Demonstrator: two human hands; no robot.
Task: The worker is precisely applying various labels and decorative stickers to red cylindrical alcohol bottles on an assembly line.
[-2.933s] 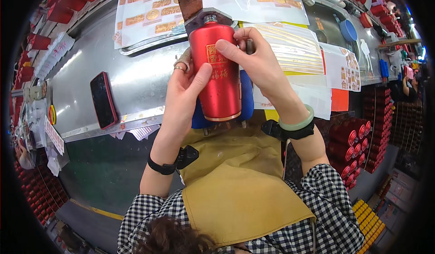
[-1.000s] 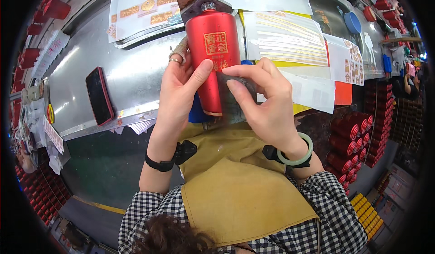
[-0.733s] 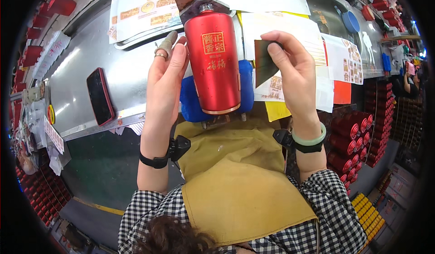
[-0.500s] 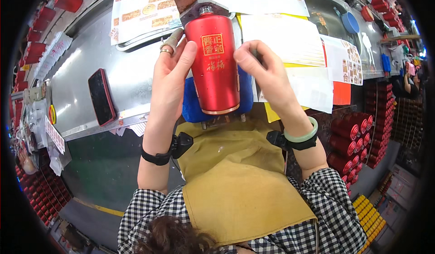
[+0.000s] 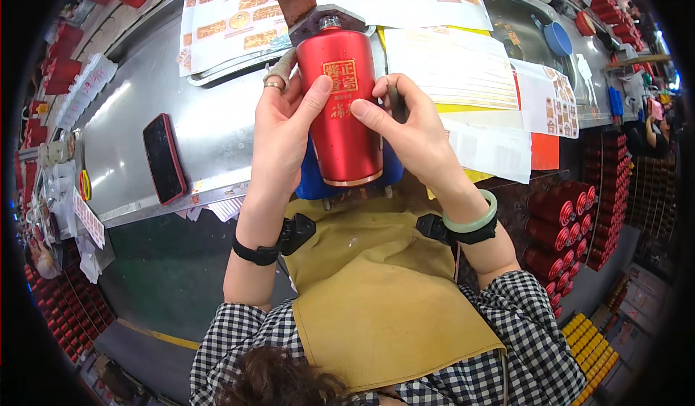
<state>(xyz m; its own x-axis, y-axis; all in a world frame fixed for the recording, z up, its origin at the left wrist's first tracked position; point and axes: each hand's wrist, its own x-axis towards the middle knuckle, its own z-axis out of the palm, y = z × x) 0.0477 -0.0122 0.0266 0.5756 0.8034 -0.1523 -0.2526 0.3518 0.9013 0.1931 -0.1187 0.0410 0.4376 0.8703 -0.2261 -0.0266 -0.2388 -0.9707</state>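
A glossy red bottle [image 5: 346, 145] with gold lettering lies on a blue padded rest [image 5: 313, 178], its neck pointing away from me against a dark metal bracket [image 5: 329, 19]. My left hand [image 5: 291, 116] is closed round its left side, thumb on the front by the gold square. From the right, my right hand [image 5: 405, 120] grips it too, thumb pressed on the lower lettering and fingers curled at the edge. The fingertips behind the bottle are hidden. One finger of my left hand has a ring and a wrapping.
A phone [image 5: 165, 158] lies on the metal table [image 5: 119, 145] at left. Printed sheets [image 5: 250, 22] rest in a tray behind, and white papers [image 5: 452, 65] spread to the right. Further right are a blue cup [image 5: 557, 38] and stacked red bottles [image 5: 557, 225].
Both hands have come in closer on the bottle. Both thumbs have moved onto its front and now cover part of the lettering. The bottle has barely shifted.
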